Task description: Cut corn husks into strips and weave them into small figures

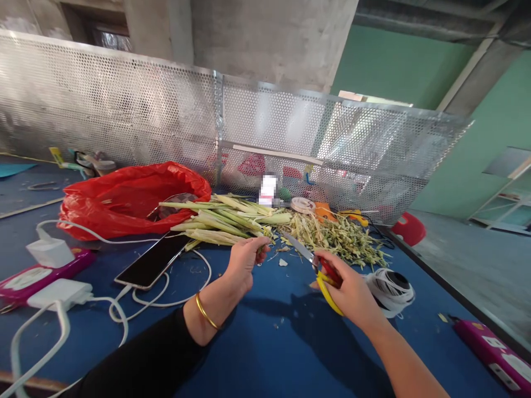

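A bundle of long, pale-green leafy stalks [224, 217] lies across the middle of the blue tabletop [265, 354], its right end meeting a loose heap of yellowish-green, small-leaved dried sprigs [346, 237]. At the bundle's near right end is the left hand [244, 262], thumb and fingertips pressed together — what sits between them is too small to tell. The right hand [348, 283] is curled round a pair of scissors with red-and-yellow handles [331, 298], its steel blade pointing toward the left fingertips, just apart from them. Close beside the right wrist stands a spool of white cord [388, 293]. Left of the stalks sits an open red plastic bag [74, 213] — and, in front of it, a black-screened phone [153, 262] on a white cable. Behind everything rises a perforated metal screen [274, 116].
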A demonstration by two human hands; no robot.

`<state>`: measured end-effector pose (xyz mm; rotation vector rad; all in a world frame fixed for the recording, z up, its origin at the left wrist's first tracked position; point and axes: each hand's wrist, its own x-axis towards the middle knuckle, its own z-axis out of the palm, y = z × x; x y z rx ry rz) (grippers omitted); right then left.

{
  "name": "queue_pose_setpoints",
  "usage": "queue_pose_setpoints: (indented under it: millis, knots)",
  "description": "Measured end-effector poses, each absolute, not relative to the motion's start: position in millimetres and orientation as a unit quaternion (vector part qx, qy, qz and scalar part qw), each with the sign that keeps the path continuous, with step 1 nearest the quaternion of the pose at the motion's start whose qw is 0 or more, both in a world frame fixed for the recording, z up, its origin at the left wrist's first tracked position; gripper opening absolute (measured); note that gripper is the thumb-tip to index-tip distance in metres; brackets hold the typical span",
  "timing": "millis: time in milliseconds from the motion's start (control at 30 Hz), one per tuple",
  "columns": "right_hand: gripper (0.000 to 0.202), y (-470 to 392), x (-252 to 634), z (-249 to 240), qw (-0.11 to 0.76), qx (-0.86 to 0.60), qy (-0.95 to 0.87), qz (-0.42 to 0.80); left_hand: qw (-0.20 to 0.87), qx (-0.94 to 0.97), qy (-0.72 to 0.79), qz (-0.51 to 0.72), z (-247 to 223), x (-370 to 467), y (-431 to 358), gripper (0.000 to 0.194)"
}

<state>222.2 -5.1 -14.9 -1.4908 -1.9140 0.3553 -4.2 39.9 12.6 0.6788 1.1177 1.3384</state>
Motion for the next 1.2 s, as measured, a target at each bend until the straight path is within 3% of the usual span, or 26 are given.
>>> queue_pose_setpoints:
  millis: [233, 500, 967, 1200]
  knots:
    - [0.053, -11.1, 216.0, -8.6, 0.273, -0.540, -0.793, -0.070, 0.587, 0.339, 0.464, 0.570, 10.4, 0.1, 35.8, 0.016]
    - [0.050, -9.4, 221.3, -11.5, 0.228, -0.529, -0.796, -0.185, 0.592, 0.348, 0.467, 0.557, 10.3, 3.4, 32.1, 0.013]
    - [0.050, -12.1, 220.4, -8.0, 0.141, -0.578, -0.785, -0.172, 0.588, 0.363, 0.470, 0.549, 8.7, 3.3, 31.6, 0.015]
    - [0.046, -8.2, 225.5, -6.0, 0.226, -0.589, -0.767, -0.117, 0.662, 0.266, 0.441, 0.545, 11.1, -3.6, 37.7, 0.014]
